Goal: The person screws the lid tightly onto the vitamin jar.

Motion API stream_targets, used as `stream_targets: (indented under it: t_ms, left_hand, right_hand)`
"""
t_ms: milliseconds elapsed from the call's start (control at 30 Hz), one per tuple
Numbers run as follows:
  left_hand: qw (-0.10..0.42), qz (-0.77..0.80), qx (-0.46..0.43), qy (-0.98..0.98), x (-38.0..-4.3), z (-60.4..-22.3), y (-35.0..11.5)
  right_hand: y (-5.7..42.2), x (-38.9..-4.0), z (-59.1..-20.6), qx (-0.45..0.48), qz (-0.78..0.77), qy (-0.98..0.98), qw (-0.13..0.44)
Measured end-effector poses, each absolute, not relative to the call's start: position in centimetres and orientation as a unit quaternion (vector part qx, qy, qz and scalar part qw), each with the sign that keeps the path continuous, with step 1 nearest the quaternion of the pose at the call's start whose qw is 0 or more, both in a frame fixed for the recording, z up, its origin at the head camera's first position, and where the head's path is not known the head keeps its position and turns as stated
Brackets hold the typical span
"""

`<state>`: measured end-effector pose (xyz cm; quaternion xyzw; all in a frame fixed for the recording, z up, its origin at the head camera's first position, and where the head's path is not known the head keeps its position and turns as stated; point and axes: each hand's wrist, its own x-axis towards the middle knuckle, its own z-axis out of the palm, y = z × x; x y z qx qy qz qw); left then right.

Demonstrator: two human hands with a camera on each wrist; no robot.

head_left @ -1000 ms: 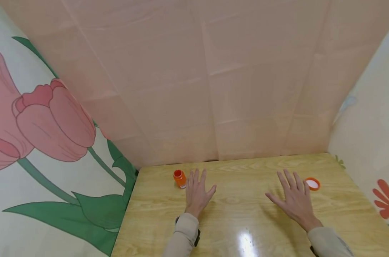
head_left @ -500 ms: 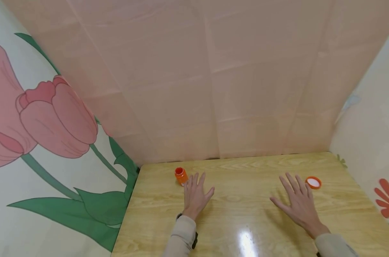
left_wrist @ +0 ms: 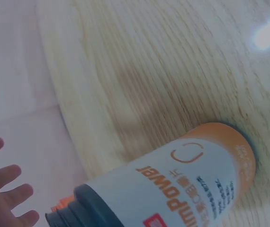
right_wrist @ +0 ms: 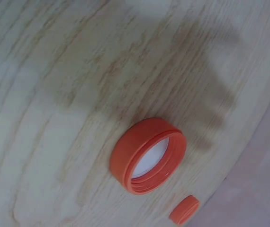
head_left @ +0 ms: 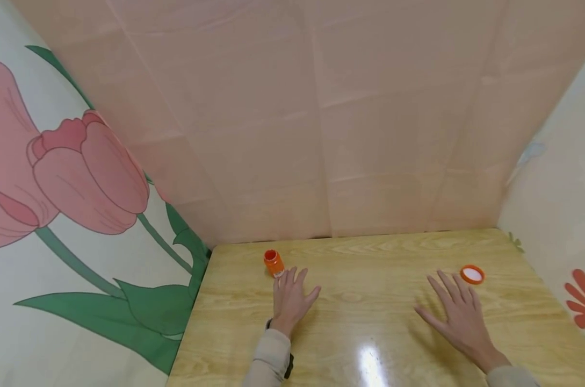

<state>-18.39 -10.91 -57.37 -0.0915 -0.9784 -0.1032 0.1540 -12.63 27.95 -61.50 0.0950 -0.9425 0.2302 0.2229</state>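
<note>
An orange bottle [head_left: 274,263] with an uncapped mouth stands on the wooden table's left side. Up close in the left wrist view, the bottle [left_wrist: 173,184] shows a pale label with orange lettering and a dark threaded neck. My left hand [head_left: 291,298], palm down and fingers spread, is just in front of it, fingertips close to its base; the left wrist view shows the fingers [left_wrist: 4,177] apart from it. On the right lies an orange lid [head_left: 472,274], its white inside visible. My right hand [head_left: 459,320] hovers near it, fingers spread, holding nothing.
The wooden table [head_left: 360,301] meets a creased pinkish backdrop [head_left: 321,134] at its back edge. Walls with painted flowers rise at both sides. In the right wrist view, a small orange piece [right_wrist: 184,209] lies beyond the lid; its kind is unclear.
Both hands have drawn back slightly toward the person, the right one also shifting rightward and the left a little leftward. The head view has tilted slightly. Bottle and lid stay in place.
</note>
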Motion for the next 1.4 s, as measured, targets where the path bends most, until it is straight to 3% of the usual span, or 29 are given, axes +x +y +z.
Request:
stream_targets:
  t_ms: [333,567,1033,1400]
  left_hand:
    - [0.161,-0.104,-0.100,-0.976,-17.5,-57.8,-12.2]
    - [0.120,-0.120,-0.084,-0.982,-16.8,-58.1,-13.1]
    - [0.116,-0.154,-0.072,-0.979,-15.2,-58.3,-14.9]
    - [0.091,-0.187,-0.034,-0.978,-14.0,-58.6,-16.3]
  right_hand:
    - [28.8,-11.6,-62.0,0.091,0.236,-0.941,0.225]
    - [29.6,-11.0,-62.5,0.077,0.251,-0.937,0.230]
    - [30.6,-8.8,-63.9,0.032,0.281,-0.933,0.222]
    - [31.1,-7.3,-65.0,0.008,0.283,-0.942,0.181]
